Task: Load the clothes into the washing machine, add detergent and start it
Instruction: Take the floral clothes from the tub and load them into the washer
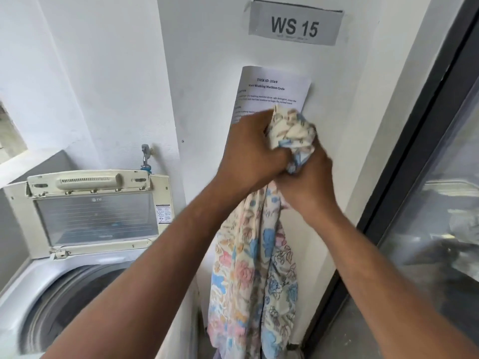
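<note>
Both my hands hold one floral cloth (pixel 255 275) up in front of the wall, to the right of the machine. My left hand (pixel 250 151) grips its bunched top. Just below and to the right, my right hand (pixel 308 182) grips the same bunch, and the rest of the cloth hangs down between my forearms. At the lower left stands a top-loading washing machine (pixel 15 294) with its lid (pixel 96 216) raised upright and its drum opening (pixel 67 294) showing. No detergent is in view.
A tap (pixel 145 155) sticks out of the wall behind the machine. A task sheet (pixel 274 92) and a "WS 15" sign (pixel 295 23) hang on the wall. A dark-framed glass door (pixel 427 203) fills the right side.
</note>
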